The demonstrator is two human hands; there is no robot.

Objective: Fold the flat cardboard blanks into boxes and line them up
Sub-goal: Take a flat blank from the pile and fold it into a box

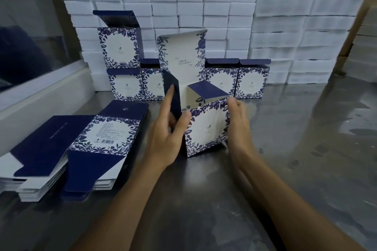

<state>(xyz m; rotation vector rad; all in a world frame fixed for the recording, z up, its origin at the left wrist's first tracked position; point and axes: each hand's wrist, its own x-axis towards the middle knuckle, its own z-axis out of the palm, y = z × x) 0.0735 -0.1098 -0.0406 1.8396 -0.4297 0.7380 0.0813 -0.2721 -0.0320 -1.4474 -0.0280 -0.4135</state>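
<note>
Left grip (169, 128) pinching glossy floral box (206, 128) flap, right grip (238, 114) seemingly grasping its corner

A half-formed box (206, 126) stood on the steel surface (285, 138), its tall lid panel upright. The left hand (169, 128) pinched its left corner beside a dark side flap, and the right hand (237, 120) gripped its right edge. Left of the box lay a stack of flat blanks (67, 149); behind it stood finished boxes (236, 81) in a row, one more stacked on top, before a wall of white foam blocks (204, 6)
</note>
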